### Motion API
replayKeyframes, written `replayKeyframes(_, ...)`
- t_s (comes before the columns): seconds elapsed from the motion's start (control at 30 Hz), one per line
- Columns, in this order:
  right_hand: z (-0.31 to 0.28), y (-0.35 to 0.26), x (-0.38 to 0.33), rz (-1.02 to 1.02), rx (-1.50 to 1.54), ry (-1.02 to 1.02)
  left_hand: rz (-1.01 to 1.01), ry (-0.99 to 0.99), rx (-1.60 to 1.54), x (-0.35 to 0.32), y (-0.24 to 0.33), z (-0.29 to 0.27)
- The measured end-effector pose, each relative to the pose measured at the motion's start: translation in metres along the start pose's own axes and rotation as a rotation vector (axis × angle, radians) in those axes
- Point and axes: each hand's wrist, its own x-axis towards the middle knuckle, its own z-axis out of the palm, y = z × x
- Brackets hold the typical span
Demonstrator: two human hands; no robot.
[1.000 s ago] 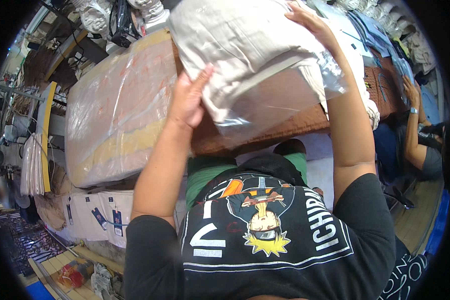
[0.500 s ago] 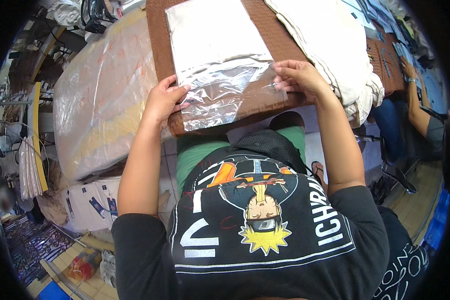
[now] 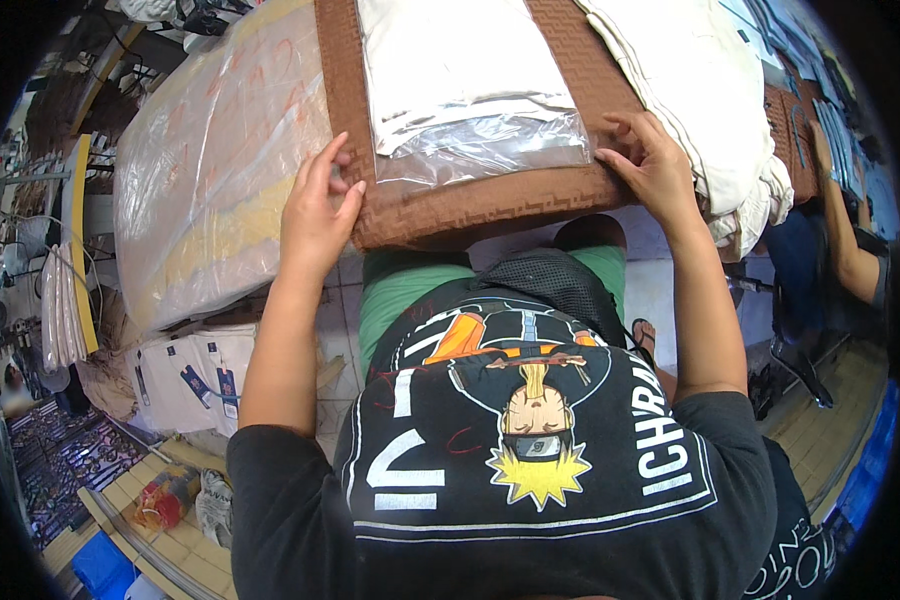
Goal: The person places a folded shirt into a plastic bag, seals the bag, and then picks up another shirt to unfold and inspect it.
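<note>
Cream folded garments [image 3: 465, 60] lie inside a clear plastic bag [image 3: 470, 150] on a brown textured cloth [image 3: 470, 210]. The bag's transparent end faces me and looks doubled over, its near edge lying on the cloth. Just left of the bag's near corner, my left hand [image 3: 317, 205] is open, fingers apart, with nothing in it. My right hand [image 3: 655, 165] hovers by the right near corner, thumb and forefinger spread. It seems to hold nothing. Whether either hand lightly touches the bag is hard to tell.
A large plastic-wrapped bundle [image 3: 220, 170] sits to the left. More cream garments [image 3: 700, 90] are piled at the right. Another person's arm [image 3: 838, 220] shows at the far right. Tagged pale garments [image 3: 195, 380] lie low on the left.
Both hands have let go of the bag's clear flap. The flap, stretched toward me before, is now shorter and flatter. My left hand moved slightly down, my right hand rightward.
</note>
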Motion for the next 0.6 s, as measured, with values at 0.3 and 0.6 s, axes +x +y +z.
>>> replayKeyframes(0.3,0.008,-0.013,0.007,-0.327,-0.112,0.121,0.621,-0.094,0.334,0.024,0.014,-0.008)
replayKeyframes(0.6,0.019,-0.038,-0.015,-0.016,0.588,-0.006,0.412,0.063,0.109,0.021,0.03,0.018)
